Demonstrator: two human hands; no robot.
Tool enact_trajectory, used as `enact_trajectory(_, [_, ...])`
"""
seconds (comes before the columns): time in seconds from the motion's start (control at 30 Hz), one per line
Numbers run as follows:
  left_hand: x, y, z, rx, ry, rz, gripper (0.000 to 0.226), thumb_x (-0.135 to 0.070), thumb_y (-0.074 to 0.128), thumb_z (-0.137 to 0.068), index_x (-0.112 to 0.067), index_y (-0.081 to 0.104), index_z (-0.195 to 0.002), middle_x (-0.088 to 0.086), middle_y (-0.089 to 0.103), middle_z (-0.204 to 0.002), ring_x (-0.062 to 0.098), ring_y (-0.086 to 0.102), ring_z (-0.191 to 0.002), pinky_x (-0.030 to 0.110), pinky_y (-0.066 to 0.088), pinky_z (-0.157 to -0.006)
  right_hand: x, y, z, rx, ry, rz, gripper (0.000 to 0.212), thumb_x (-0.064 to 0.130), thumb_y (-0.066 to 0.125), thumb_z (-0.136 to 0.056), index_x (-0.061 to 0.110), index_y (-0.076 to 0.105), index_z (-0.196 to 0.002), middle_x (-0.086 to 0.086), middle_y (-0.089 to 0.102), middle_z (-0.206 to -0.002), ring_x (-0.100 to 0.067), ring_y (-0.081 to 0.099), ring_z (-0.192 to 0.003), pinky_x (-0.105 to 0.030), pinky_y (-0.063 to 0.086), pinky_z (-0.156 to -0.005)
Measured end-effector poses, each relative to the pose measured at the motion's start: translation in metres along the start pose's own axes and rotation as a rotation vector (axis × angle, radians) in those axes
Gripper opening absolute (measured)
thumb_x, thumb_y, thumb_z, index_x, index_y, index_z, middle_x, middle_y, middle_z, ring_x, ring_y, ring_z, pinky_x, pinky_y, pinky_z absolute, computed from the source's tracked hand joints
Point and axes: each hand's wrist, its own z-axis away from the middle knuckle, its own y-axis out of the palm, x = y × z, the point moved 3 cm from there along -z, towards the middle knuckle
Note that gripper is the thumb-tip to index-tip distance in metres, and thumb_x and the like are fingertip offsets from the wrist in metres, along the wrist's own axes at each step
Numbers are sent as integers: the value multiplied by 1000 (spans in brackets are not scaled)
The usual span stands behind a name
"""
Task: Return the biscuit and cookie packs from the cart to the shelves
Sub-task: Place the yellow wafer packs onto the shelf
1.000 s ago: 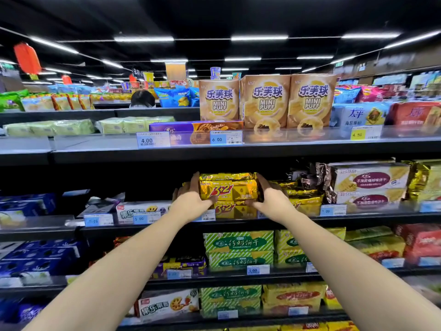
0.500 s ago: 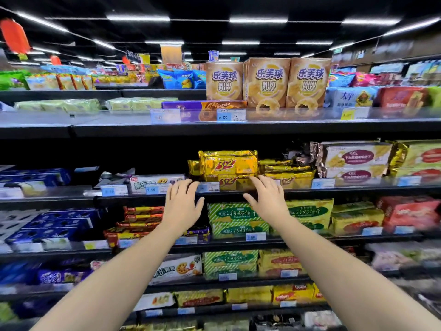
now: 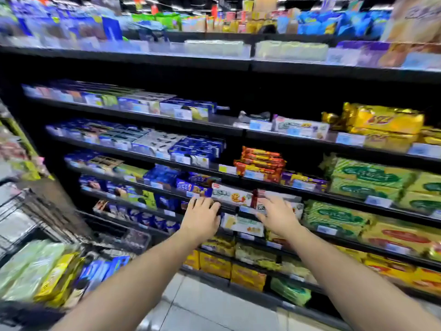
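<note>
Now my left hand (image 3: 202, 217) and right hand (image 3: 278, 216) hover at centre frame, fingers loosely spread, before the shelves (image 3: 214, 126). Biscuit packs (image 3: 55, 278) lie in the cart (image 3: 43, 211) lower left, and gold packs (image 3: 381, 120) sit shelved right.

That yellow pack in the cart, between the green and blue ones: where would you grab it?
By its upper end, from above. The yellow pack seems to stand on edge in the cart, pale green packs on one side and blue packs on the other, so probably only its top is free to pinch. The open left hand is the nearer one.
</note>
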Motion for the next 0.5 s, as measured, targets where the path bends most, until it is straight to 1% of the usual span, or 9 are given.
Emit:
enact_trajectory(0.07, [51,10,38,55,-94,-23,44,-41,38,-100,-22,49,-138,4,51,-139,30,41,-132,50,20,-120,62,15,-11,79,-117,41,54,50,46,-101,23,43,-147,-5,47,-146,-29,44,-133,-45,39,-109])
enact_trajectory(0.13, [98,15,75,97,-197,-34,43,-42,38,-100,-22,48,-137,4,50,-140,29,41,-132,49,22,-118,125,28,-19,143,-227,67,57,52,46,-101,24,41,-150,-6,46,-148,-30,44,-135,-44,42,-106])
enact_trajectory(0.23, [158,17,128,116,-351,-40,42,-44,38,-99,-24,50,-134,3,52,-135,28,43,-130,45,26,-115,211,44,-28,192,-380,101,59,53,47,-100,25,39,-151,-8,45,-149,-31,44,-136,-44,42,-106])
enact_trajectory(0.37, [227,23,189,151,-538,-7,42,-44,40,-99,-24,50,-135,4,51,-137,29,43,-131,46,25,-116,314,65,-39,238,-568,112,57,51,52,-98,25,42,-148,-8,51,-142,-31,47,-133,-44,46,-103])
enact_trajectory(0.43, [257,28,214,175,-611,-6,43,-44,42,-97,-23,50,-134,5,51,-138,30,44,-130,46,27,-115,360,77,-46,265,-649,113,55,50,53,-97,24,45,-146,-7,53,-141,-31,48,-133,-44,46,-101])
enact_trajectory(0.5, [288,34,234,204,-683,-12,47,-43,43,-95,-22,50,-136,6,53,-136,31,46,-128,45,29,-112,403,89,-56,316,-710,130,54,51,53,-98,23,46,-144,-8,54,-138,-31,51,-130,-44,46,-100])
